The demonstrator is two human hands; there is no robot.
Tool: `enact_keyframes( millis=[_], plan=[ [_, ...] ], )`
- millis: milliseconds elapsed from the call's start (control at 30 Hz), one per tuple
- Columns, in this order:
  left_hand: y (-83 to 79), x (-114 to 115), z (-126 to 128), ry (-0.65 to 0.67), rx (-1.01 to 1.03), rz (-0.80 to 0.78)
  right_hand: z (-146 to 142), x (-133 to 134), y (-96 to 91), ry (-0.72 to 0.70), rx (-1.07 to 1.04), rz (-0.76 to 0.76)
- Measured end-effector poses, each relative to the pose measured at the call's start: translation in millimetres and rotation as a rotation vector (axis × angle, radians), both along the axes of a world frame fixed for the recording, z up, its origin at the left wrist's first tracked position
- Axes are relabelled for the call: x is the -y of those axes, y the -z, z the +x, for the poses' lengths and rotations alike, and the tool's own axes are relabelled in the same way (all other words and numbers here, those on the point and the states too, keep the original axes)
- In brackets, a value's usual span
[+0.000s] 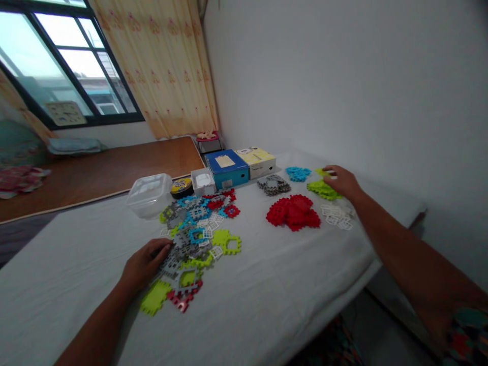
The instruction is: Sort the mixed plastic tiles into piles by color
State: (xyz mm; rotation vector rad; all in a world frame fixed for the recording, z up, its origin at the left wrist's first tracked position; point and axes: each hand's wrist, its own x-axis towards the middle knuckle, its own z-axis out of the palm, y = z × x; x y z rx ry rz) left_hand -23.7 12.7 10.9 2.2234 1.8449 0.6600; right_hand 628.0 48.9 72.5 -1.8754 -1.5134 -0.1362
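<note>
Head cam view, so starting at the near side: the white cloth (244, 310) drops off at a slanting edge toward the lower right, with a wide bare stretch before you reach any pieces. A lime panel (155, 298) and a dark red piece (183, 301) stick out at the near end of the mixed heap (183, 246) on the left. The left hand (147, 262) rests against that heap's left side, fingers curled in, tips by the grey pieces — can't tell if it's pinching one.

Across a decent lane of bare cloth sits the red pile (293, 212), with white frames (337, 216) just right of it. Past those, the right hand (341, 180) is over the lime pile (323, 189), fingers bent down with lime at the tips — can't tell if it's gripping a piece or only touching. Grey pile (273, 185) and blue pile (298, 174) are left of that hand, with narrow gaps around them.

Beyond the heap there's a clear tub (150, 194) near the table's far left edge, then a round tin (182, 187), a small white box (203, 181), and blue (227, 170) and yellow (256, 161) boxes side by side. Wall (335, 81) behind.
</note>
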Motion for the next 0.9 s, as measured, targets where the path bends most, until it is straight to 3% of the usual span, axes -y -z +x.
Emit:
enact_keyframes(
  millis=[100, 233, 333, 433, 533, 700, 900],
  plan=[
    [0.4, -1, -1, -0.004, -0.001, 0.006, 69, 16, 24.2, 0.215, -0.134, -0.028],
    [1.0, -2, -3, 0.008, -0.007, -0.002, 108, 36, 58.9, 0.253, -0.252, -0.084],
    [1.5, -3, -4, 0.002, -0.011, -0.003, 109, 40, 70.9, 0.301, -0.309, -0.077],
    [2.6, -3, -4, 0.008, -0.005, 0.009, 99, 35, 70.7, 0.388, -0.397, 0.088],
    [4.2, -3, -4, 0.004, -0.017, 0.02, 85, 25, 68.5, 0.328, -0.443, 0.196],
    [3.6, -2, -4, 0.011, -0.033, 0.001, 68, 14, 79.7, 0.078, -0.205, 0.111],
    [2.2, 0, -2, 0.014, -0.027, 0.001, 81, 19, 94.9, 0.117, -0.034, 0.01]
  ],
)
